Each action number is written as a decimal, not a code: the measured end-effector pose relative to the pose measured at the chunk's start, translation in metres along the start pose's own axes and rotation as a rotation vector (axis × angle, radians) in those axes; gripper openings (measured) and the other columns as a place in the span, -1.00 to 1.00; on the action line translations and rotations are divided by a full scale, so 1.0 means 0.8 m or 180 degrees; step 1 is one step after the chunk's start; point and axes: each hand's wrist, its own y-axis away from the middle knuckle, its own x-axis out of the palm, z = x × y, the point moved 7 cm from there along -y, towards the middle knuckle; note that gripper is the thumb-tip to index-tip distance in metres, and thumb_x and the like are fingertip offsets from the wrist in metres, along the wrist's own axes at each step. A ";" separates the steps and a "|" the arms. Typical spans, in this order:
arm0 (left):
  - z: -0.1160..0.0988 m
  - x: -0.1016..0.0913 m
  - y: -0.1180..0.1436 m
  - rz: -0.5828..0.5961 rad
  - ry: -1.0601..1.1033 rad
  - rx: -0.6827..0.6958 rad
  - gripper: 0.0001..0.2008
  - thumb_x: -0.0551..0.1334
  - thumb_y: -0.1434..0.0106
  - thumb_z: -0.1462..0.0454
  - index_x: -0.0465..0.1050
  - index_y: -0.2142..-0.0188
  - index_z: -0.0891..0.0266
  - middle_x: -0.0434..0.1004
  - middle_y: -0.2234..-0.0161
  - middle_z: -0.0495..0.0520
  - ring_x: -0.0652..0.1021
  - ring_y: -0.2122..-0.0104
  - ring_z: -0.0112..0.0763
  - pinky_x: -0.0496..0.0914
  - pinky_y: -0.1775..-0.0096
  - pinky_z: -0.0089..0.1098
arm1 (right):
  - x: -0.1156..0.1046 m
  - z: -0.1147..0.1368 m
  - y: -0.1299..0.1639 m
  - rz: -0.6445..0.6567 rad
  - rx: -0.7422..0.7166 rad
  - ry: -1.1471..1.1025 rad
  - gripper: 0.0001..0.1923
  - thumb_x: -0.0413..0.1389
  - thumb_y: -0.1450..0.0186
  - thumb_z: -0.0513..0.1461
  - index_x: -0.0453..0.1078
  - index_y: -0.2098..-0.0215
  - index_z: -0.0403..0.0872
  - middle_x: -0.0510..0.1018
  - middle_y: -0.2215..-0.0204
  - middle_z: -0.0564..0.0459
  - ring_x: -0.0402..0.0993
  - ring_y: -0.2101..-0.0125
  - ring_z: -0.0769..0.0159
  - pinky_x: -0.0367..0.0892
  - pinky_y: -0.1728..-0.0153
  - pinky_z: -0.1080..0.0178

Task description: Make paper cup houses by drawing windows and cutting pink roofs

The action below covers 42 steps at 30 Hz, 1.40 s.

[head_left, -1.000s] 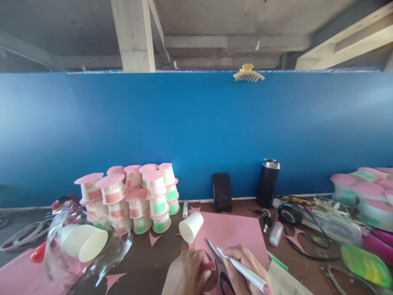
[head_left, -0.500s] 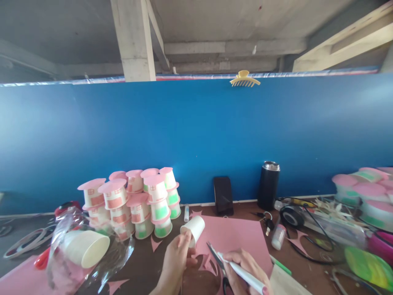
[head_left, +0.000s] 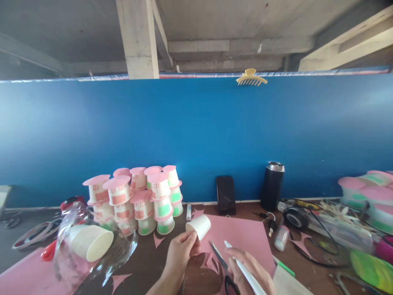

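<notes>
A smooth white paper cup (head_left: 201,226) was tilted over the left edge of a flat pink sheet (head_left: 242,231), its open rim pinched by the left hand (head_left: 182,249). The right hand (head_left: 252,264), fingers curled, held a slim white pen (head_left: 245,272) beside pointed scissors (head_left: 219,255). Beneath lay a brown table (head_left: 147,262); behind stood a flat blue partition (head_left: 196,123), under a concrete ceiling (head_left: 215,20).

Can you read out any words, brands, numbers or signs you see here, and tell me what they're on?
None can be read.
Small bottle, small tube: any print is too small and blurred.
Phone: dark, no lettering visible.
Black flask: no lettering visible.
White pen: no readable print.
Stacked cups: windows and coloured patches, no readable words.
</notes>
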 end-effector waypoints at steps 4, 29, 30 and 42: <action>-0.005 -0.002 0.009 -0.0033 -0.0050 0.0112 -0.62 0.39 0.03 0.06 0.61 0.36 0.35 0.56 0.47 0.10 0.53 0.49 -0.40 0.46 0.38 -0.43 | -0.002 -0.001 0.003 -0.0214 0.0345 -0.0101 -0.79 -0.03 -0.38 -0.22 0.30 0.03 0.06 0.55 0.34 0.05 0.54 0.45 0.33 0.45 0.44 0.36; -0.051 0.044 0.075 0.0740 -0.0292 0.0638 -0.74 0.26 -0.17 0.12 0.58 0.33 0.28 0.57 0.35 0.14 0.57 0.37 -0.24 0.48 0.30 -0.34 | -0.001 -0.064 -0.001 -0.0924 0.2346 -0.2468 -0.49 0.10 -0.29 0.02 0.22 -0.16 0.11 0.52 0.00 0.01 0.43 -0.02 0.12 0.31 -0.06 0.02; -0.050 0.045 0.076 0.0757 -0.0358 0.0674 -0.75 0.25 -0.18 0.12 0.58 0.33 0.26 0.56 0.35 0.13 0.56 0.36 -0.24 0.47 0.30 -0.35 | 0.000 -0.062 -0.002 -0.0896 0.2317 -0.2565 -0.48 0.11 -0.28 0.02 0.22 -0.17 0.11 0.51 -0.03 0.02 0.43 -0.03 0.12 0.28 -0.08 0.02; -0.060 0.071 0.104 0.1199 -0.1545 0.1349 -0.83 0.24 -0.19 0.18 0.64 0.40 0.07 0.58 0.32 0.20 0.52 0.29 -0.13 0.32 0.19 -0.31 | 0.008 -0.064 -0.003 -0.1088 0.2300 -0.3028 -0.36 0.23 -0.16 0.04 0.27 -0.15 0.04 0.59 0.07 -0.04 0.50 0.07 0.03 0.42 0.10 0.06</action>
